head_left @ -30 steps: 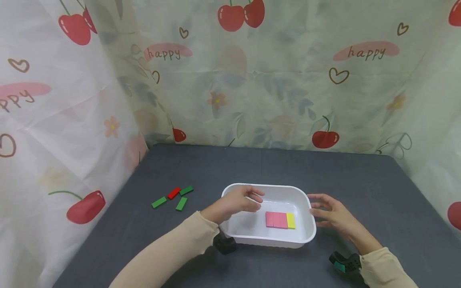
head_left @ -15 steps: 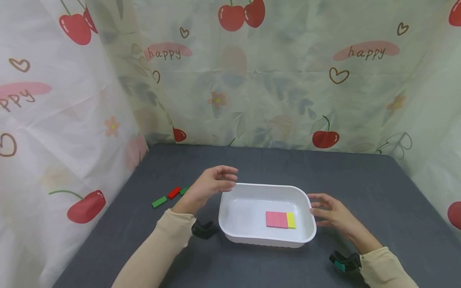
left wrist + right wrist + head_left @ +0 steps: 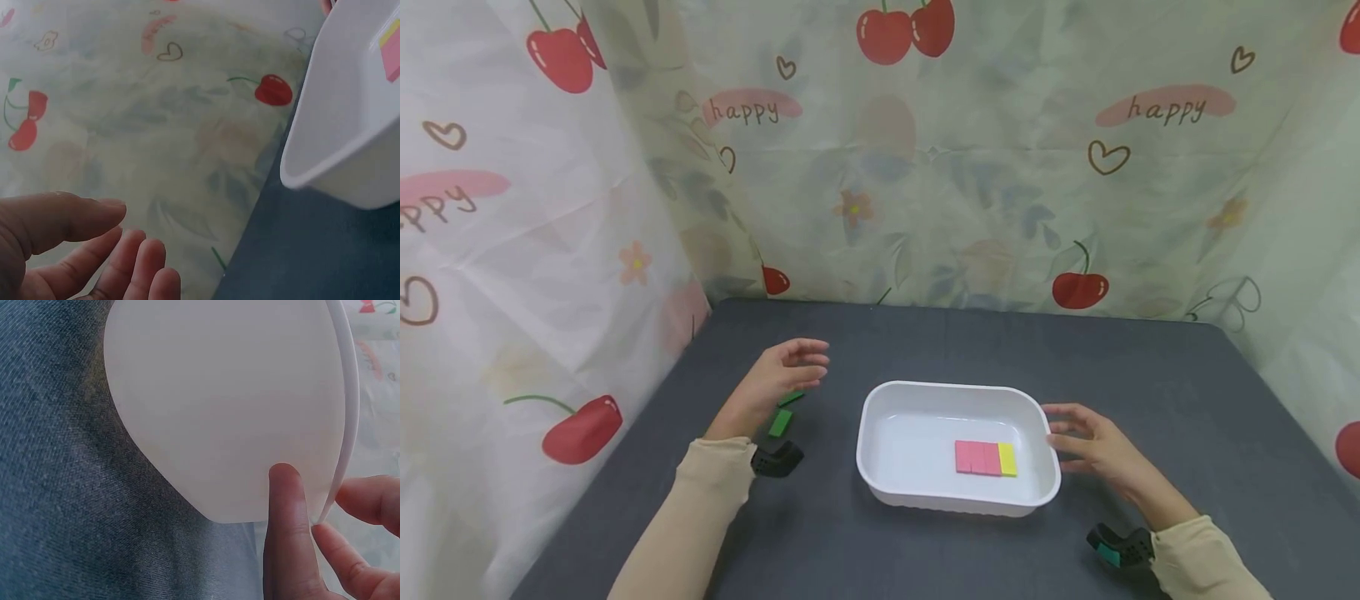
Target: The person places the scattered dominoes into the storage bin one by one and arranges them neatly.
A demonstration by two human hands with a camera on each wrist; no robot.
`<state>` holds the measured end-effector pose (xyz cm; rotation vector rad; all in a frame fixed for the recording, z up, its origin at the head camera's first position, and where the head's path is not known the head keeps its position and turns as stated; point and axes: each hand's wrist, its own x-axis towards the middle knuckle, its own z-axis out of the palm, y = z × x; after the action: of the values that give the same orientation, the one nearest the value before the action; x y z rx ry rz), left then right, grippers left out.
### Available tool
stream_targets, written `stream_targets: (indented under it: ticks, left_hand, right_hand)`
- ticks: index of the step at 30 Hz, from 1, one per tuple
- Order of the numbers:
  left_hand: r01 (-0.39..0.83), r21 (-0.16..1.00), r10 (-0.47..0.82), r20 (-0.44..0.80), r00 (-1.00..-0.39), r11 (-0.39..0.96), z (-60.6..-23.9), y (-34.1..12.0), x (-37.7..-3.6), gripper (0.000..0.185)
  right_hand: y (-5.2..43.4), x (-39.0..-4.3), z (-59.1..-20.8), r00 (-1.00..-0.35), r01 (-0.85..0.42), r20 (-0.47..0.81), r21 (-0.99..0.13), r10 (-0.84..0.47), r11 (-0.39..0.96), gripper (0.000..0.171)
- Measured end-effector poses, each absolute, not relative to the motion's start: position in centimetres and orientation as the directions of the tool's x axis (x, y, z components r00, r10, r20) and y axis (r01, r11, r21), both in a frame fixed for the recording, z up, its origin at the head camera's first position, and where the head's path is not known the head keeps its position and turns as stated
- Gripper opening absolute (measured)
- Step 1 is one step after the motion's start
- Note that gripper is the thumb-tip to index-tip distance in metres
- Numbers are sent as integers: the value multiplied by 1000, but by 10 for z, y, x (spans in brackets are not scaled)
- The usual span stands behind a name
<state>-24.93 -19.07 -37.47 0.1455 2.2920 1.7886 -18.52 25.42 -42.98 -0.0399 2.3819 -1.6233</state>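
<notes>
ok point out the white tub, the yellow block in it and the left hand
white tub [image 3: 880,398]: head view, on the bare far-left rim.
yellow block [image 3: 1007,459]: head view, on the middle of its top face.
left hand [image 3: 772,380]: head view, on the palm, fingers relaxed above the green blocks.

— What does the white tray [image 3: 880,398] look like it's made of?
— Smooth plastic, slightly glossy inside; its outer wall in the right wrist view looks matt and even.
— And the table [image 3: 1150,375]?
— Covered in dark grey cloth, matt, with a fine woven grain.
— The blocks?
— The pink blocks [image 3: 977,457], the yellow block [image 3: 1007,459] and the green blocks [image 3: 780,422] look flat-painted and smooth.
— The backdrop?
— The curtain [image 3: 962,167] looks like thin printed sheet, faintly shiny and creased.
</notes>
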Motion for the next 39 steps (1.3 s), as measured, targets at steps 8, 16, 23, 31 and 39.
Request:
stream_targets:
  ticks: [8, 16, 23, 31, 39]
  left_hand:
    - [-57, 944, 169, -117, -979, 324, -396, -234, -257, 47]
    - [-80, 919, 123, -137, -983, 387, -418, -264, -265, 51]
    - [-78, 875, 80, -132, -988, 478, -431, -281, -270, 53]
    - [-102, 823, 58, -161, -985, 559, -443, -290, -273, 53]
    - [-119, 794, 76, -204, -976, 596, -450, -293, -277, 57]
  right_hand:
    - [253, -185, -429, -966, 128, -202, -915, -160, 383, 64]
    - [254, -185, -429, -968, 117, -192, -914, -161, 390, 64]
    - [253, -185, -429, -969, 113, -187, -916, -159, 386, 63]
    - [253, -184, -428, -968, 123, -195, -914, -155, 387, 64]
    - [252, -185, -428, -969, 128, -200, -909, -147, 397, 65]
